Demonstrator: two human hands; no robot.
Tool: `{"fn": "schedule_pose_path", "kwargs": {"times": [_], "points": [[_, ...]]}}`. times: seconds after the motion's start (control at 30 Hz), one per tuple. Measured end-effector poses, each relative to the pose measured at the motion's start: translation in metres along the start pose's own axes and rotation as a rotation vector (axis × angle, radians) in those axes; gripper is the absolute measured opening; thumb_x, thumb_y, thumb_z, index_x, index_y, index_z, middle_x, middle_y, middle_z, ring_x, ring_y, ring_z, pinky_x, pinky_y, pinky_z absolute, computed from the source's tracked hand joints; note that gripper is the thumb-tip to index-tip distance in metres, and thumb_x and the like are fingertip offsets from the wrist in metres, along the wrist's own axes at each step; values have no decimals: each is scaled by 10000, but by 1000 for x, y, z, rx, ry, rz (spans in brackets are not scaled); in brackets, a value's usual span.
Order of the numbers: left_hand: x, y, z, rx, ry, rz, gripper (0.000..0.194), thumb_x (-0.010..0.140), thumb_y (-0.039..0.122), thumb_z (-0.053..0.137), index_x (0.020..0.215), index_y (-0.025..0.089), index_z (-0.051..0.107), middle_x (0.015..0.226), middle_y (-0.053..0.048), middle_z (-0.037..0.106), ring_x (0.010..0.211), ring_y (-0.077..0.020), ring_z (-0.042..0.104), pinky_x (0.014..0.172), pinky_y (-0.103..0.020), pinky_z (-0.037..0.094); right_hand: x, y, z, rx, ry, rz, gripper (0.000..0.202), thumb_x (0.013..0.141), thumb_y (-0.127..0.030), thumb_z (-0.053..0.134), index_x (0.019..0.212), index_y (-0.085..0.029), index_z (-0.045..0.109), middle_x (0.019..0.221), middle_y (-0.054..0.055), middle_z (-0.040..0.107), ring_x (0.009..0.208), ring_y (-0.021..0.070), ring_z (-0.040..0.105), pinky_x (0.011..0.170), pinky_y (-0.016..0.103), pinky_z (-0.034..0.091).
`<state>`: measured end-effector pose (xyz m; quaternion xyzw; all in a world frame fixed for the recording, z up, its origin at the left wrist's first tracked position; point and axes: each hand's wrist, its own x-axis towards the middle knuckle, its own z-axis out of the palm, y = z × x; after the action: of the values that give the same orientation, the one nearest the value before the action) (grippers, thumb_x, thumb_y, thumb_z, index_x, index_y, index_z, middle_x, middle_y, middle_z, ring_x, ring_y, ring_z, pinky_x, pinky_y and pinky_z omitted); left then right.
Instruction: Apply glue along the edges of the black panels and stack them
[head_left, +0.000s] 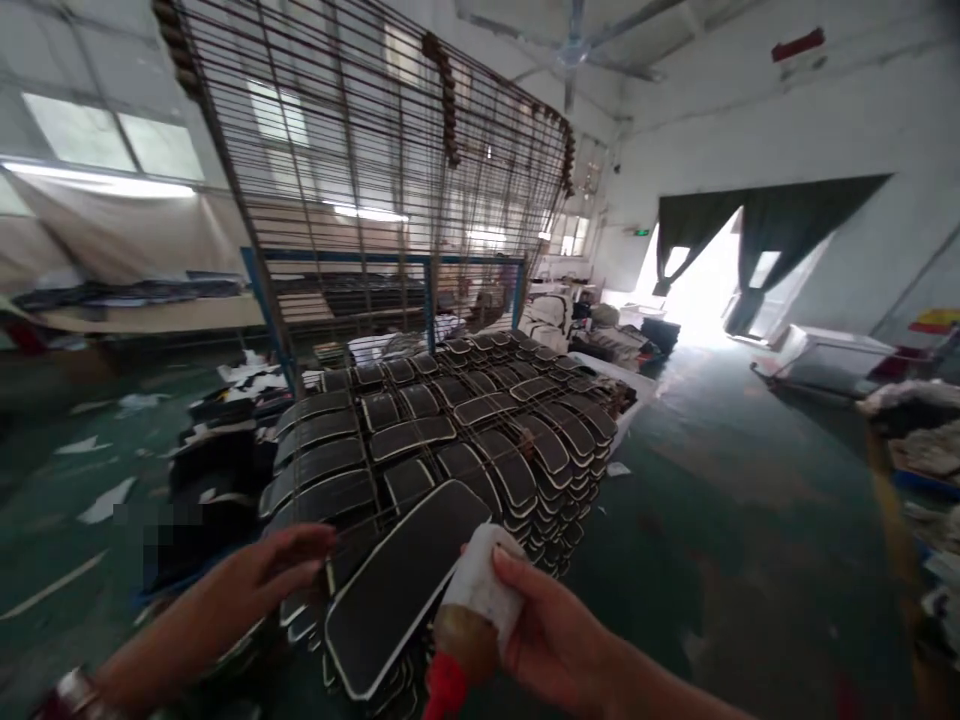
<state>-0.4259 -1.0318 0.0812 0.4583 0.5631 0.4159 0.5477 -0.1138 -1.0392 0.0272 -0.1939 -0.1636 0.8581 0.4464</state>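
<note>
My right hand [544, 620] is wrapped round a white squeeze bottle [484, 575], brownish toward its lower end, with a red tip pointing down. Just left of the bottle lies a long dark panel with a pale edge [405, 590], on top of other similar panels. My left hand [262, 570] is open at the left side of that panel, fingers stretched toward it and holding nothing. I cannot tell whether it touches the panel. Behind both hands, many dark pale-edged panels [412, 437] lie in rows on stacked wire racks.
A rusty wire rack [375, 150] stands tilted up behind the panels, by a blue frame [429, 310]. Dark cloth pieces [214, 460] and white scraps [109, 500] lie on the left floor. Green floor [697, 490] runs right toward a curtained doorway [712, 265].
</note>
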Motion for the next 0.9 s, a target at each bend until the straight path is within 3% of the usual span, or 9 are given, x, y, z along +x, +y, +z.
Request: {"fn": "schedule_pose_path", "kwargs": {"times": [0.07, 0.17, 0.3, 0.4, 0.53, 0.73, 0.9], "points": [[12, 12, 15, 198, -63, 36, 327, 676, 213, 832, 996, 225, 771, 975, -37, 795, 987, -243, 697, 812, -255, 549, -1, 5, 7, -32, -27, 31, 538, 696, -301, 956, 1087, -51, 686, 1037, 156, 706, 938, 241, 665, 920, 369, 514], [25, 25, 44, 151, -251, -94, 272, 703, 179, 744, 975, 158, 755, 941, -107, 796, 843, -244, 735, 677, -270, 559, -2, 13, 16, -54, -108, 81, 557, 702, -323, 953, 1116, -63, 687, 988, 122, 719, 879, 219, 675, 852, 335, 543], [23, 23, 63, 79, -342, -153, 336, 627, 53, 647, 942, 136, 733, 807, -89, 788, 806, -292, 747, 722, -364, 577, -4, 19, 15, -47, -141, 88, 516, 705, -340, 952, 1078, -83, 705, 954, 112, 725, 865, 221, 684, 829, 321, 550], [13, 17, 56, 60, -365, -106, 360, 657, 39, 635, 984, 169, 715, 863, -57, 787, 868, -288, 738, 818, -403, 569, -10, 12, 8, -23, -82, 32, 502, 740, -349, 931, 1091, -78, 697, 1036, 160, 708, 939, 255, 676, 873, 358, 540], [-8, 17, 38, 60, -423, -88, 359, 712, 56, 660, 1027, 217, 720, 941, -39, 772, 982, -304, 710, 922, -439, 539, -20, -17, 2, -40, 9, -139, 483, 783, -358, 904, 1117, -89, 681, 1163, 228, 653, 1023, 299, 648, 895, 430, 536], [-33, 16, 27, 105, -451, -155, 303, 710, 125, 721, 972, 271, 760, 878, -37, 753, 975, -334, 694, 947, -450, 531, -13, -58, 8, -216, 89, -508, 410, 740, -317, 933, 1027, -127, 711, 952, 73, 703, 845, 190, 644, 768, 252, 558], [-35, 10, 24, 56, -532, -167, 357, 724, 144, 718, 1043, 300, 754, 908, -35, 756, 1000, -343, 687, 952, -458, 521, -4, -61, 11, -361, 61, -603, 363, 770, -340, 906, 1009, -140, 719, 895, 42, 682, 784, 174, 616, 698, 226, 553]]}}
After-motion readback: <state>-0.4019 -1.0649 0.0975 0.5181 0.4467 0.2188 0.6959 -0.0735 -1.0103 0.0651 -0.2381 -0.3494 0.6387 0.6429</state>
